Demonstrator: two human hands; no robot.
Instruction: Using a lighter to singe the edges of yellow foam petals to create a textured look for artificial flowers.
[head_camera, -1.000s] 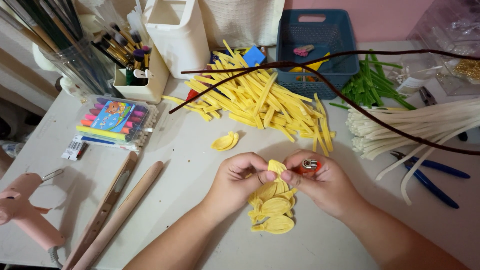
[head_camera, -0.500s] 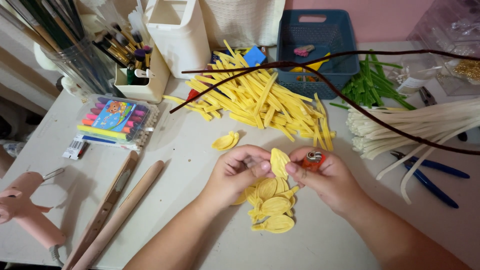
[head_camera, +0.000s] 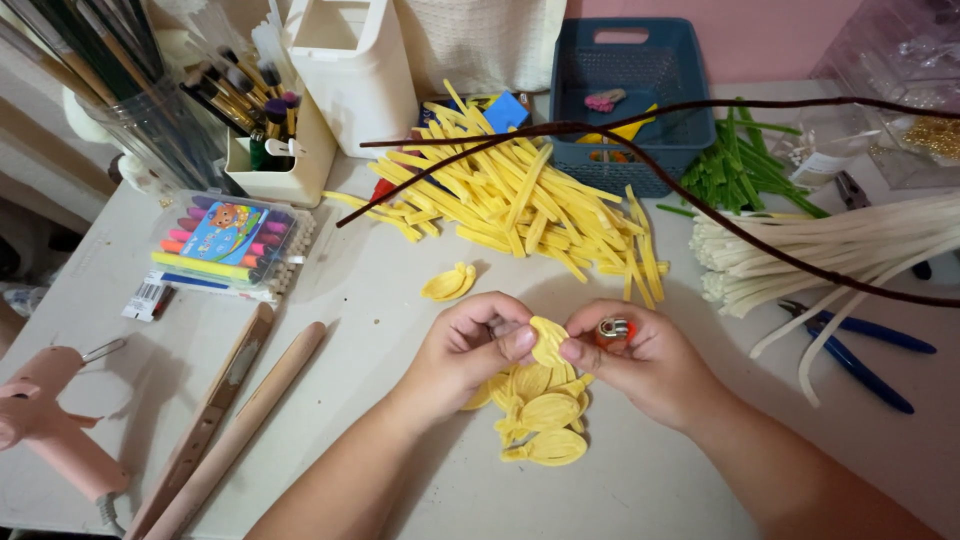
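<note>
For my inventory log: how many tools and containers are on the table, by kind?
Glue gun: 1
Wooden sticks: 2
Blue-handled pliers: 1
Marker pack: 1
Blue basket: 1
Brush holder: 1
Total: 7

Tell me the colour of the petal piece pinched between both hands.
Yellow: the petal piece, held by the left hand and right hand, shows clearly in the head view.

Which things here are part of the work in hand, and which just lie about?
In use: the yellow flat petal-shaped piece pinched between left hand and right hand; the small orange lighter in the right hand; the pile of yellow petals under the hands.

Lying about: pink glue gun, box of coloured markers, blue-handled pliers, blue plastic basket.
</note>
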